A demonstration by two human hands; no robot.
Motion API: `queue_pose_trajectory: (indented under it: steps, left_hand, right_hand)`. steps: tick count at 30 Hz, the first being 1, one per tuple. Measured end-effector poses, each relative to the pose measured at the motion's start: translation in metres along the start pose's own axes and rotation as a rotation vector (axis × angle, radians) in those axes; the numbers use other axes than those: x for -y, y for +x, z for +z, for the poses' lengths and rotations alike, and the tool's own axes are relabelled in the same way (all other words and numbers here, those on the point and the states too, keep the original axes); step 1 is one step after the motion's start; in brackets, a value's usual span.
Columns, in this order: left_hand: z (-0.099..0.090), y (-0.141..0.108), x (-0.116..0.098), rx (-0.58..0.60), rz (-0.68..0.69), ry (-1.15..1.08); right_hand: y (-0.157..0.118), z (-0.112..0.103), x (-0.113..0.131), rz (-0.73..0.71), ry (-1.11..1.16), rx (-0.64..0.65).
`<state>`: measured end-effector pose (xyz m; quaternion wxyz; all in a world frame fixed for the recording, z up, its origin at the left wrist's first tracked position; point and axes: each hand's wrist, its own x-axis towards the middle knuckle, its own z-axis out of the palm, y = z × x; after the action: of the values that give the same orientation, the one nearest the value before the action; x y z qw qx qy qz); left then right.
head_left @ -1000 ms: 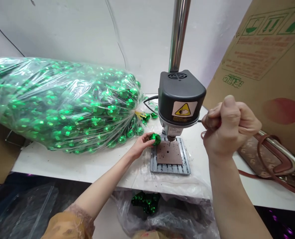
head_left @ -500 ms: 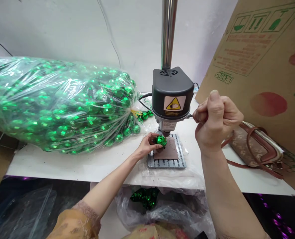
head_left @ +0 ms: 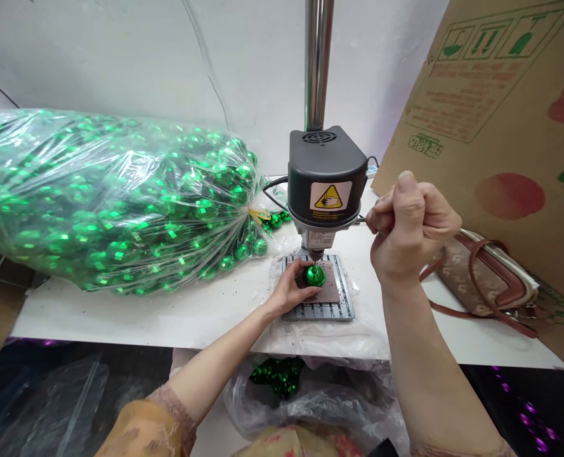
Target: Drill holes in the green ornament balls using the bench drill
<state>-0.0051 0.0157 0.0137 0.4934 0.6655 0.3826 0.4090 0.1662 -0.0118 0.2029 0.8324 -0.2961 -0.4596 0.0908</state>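
My left hand [head_left: 293, 285] grips a shiny green mirrored ball [head_left: 316, 276] between thumb and fingers, on a brown pad [head_left: 330, 293] over the slotted metal base [head_left: 320, 312]. Directly above the ball is the black drill press [head_left: 327, 174], its thin bit [head_left: 314, 261] meeting the ball's top. Whether the bit has gone into the ball is too small to tell. My right hand [head_left: 408, 231] is closed in a fist around the drill press lever [head_left: 360, 220], to the right of the motor housing; most of the lever is hidden by the fingers.
A large clear bag [head_left: 120, 203] of green balls lies left, tied with a yellow tie, with a few balls beside its neck. On the right are a brown handbag [head_left: 491, 276] and a cardboard box [head_left: 491, 120]. Below the table edge, an open plastic bag [head_left: 329, 406] holds green balls.
My left hand has moved the ball slightly right and down, from beside the chuck to beneath the bit. My right hand stays on the lever. The view has shifted slightly.
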Motion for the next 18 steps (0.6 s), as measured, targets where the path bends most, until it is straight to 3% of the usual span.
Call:
queue_pose_trajectory:
  steps: [6, 18]
  left_hand:
    - [0.002, -0.002, -0.001, 0.023, -0.017, -0.059]
    - [0.003, -0.002, -0.002, -0.006, -0.037, -0.090]
  right_hand:
    - [-0.006, -0.005, -0.001, 0.009, 0.010, -0.005]
    - [-0.029, -0.013, -0.013, -0.161, 0.108, -0.065]
